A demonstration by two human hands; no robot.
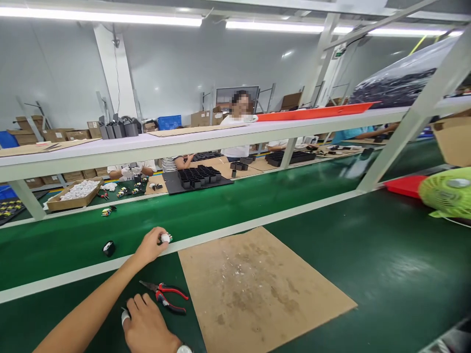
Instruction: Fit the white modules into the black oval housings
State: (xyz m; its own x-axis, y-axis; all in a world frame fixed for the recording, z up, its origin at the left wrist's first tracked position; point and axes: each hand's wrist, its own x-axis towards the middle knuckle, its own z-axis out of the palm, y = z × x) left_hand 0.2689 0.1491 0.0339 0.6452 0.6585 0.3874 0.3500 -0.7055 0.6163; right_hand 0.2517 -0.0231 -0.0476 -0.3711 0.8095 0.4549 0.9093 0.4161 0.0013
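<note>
My left hand (151, 245) reaches over the pale rail at the edge of the green conveyor belt. Its fingers are closed on a small white round part (166, 238) with a bit of green at its side, perhaps a circuit board. My right hand (145, 321), wearing a wristwatch (184, 349) and with white wrap on the thumb, rests low over the green bench. Its fingers curl downward, and a thin dark tip shows beside the thumb; what it belongs to is hidden. Red-and-black pliers (164, 296) lie just beyond the right hand, jaws pointing left.
A stained cardboard sheet (265, 289) covers the bench on the right. On the belt (250, 201) lie a black housing (109, 248) and a small wired part (107, 211). Beyond are black trays (198, 176) and co-workers. A shelf (206, 142) crosses overhead; a green fan (447, 193) stands right.
</note>
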